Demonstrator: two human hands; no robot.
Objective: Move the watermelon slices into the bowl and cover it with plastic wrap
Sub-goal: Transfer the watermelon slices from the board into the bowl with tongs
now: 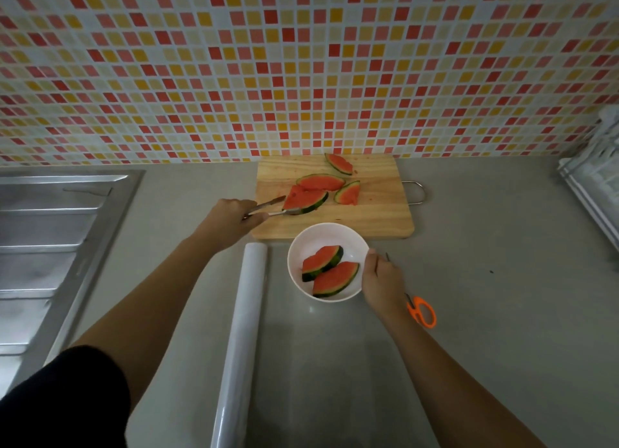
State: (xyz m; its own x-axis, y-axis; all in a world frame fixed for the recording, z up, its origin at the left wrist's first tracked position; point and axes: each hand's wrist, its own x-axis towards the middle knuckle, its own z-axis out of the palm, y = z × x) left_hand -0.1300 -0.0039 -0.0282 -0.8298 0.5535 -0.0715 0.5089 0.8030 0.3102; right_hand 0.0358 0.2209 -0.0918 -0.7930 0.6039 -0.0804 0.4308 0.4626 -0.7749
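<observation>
A wooden cutting board (368,220) lies against the tiled wall with several watermelon slices on it. My left hand (227,221) grips metal tongs (264,208), whose tips clamp the nearest slice (306,199) at the board's left side. In front of the board stands a white bowl (311,240) holding two slices (330,270). My right hand (383,280) holds the bowl's right rim. A long roll of plastic wrap (241,330) lies on the counter left of the bowl.
Orange-handled scissors (422,312) lie on the grey counter right of the bowl, partly under my right wrist. A steel sink drainboard (50,246) fills the left side. A white rack (596,186) stands at the right edge.
</observation>
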